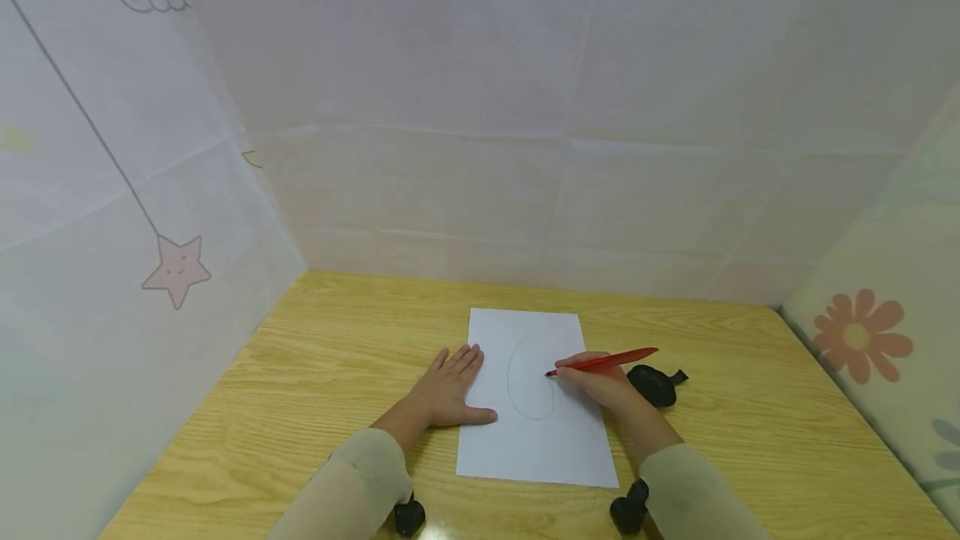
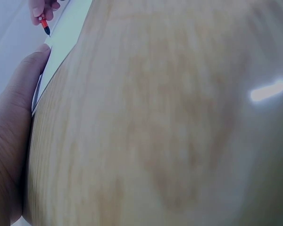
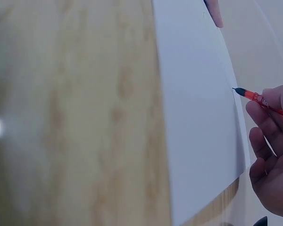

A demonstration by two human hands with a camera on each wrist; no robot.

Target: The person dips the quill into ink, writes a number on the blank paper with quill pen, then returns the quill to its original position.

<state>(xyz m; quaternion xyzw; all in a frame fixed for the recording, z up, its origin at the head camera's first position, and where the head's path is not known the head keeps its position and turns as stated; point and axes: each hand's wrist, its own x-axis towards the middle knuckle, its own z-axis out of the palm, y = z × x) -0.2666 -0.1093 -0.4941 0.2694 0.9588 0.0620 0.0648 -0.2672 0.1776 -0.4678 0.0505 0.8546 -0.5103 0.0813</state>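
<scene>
A white sheet of paper (image 1: pixel 495 457) lies on the wooden table, with a thin curved line, like a partly open oval, drawn on it. My right hand (image 1: pixel 596 377) pinches a red pen (image 1: pixel 618 359) near its dark tip, which meets the paper at the right side of the line. The same red pen (image 3: pixel 250 95) shows in the right wrist view, thumb and fingers around it. My left hand (image 1: pixel 450 394) lies flat with fingers spread over the paper's left edge, its thumb on the sheet. In the left wrist view only part of the left hand (image 2: pixel 14 99) shows.
A black rounded object (image 1: pixel 652 387) with a short tab sits on the table (image 1: pixel 337 340), just beyond the right wrist. Small black pieces (image 1: pixel 408 517) show by both forearms. Pale printed cloth (image 1: pixel 450 190) stands behind and at both sides.
</scene>
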